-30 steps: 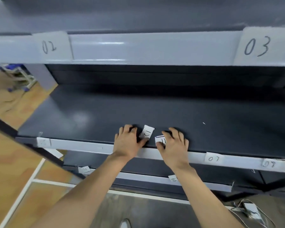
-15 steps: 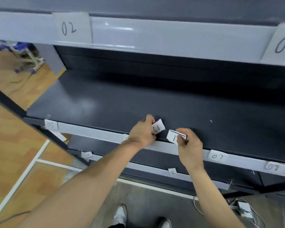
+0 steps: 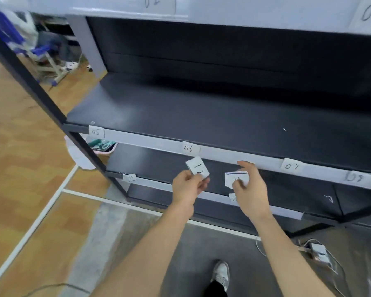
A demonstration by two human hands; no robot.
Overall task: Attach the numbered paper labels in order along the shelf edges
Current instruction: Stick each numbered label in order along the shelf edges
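My left hand (image 3: 187,186) pinches a small white paper label marked 12 (image 3: 198,167). My right hand (image 3: 252,189) pinches another label marked 11 (image 3: 236,179) with a blue line on its top edge. Both hands hang in front of the shelves, below the grey middle shelf edge (image 3: 240,156). That edge carries labels 05 (image 3: 95,132), 06 (image 3: 189,148), 07 (image 3: 291,166) and 08 (image 3: 354,177). The lower shelf edge (image 3: 159,185) carries a small label (image 3: 131,177) at its left end and another (image 3: 233,198) partly hidden behind my right hand.
The top shelf edge bears large labels 02 (image 3: 154,2) and 03 (image 3: 368,12). A dark upright post (image 3: 41,91) runs down the left. A pink basket (image 3: 103,146) sits behind it. A white adapter with cables (image 3: 318,252) lies on the floor at right, my shoe (image 3: 221,275) below.
Both hands lifted the two labels off the middle shelf top and came down and toward me, below its front edge. The camera tilted down and shifted left.
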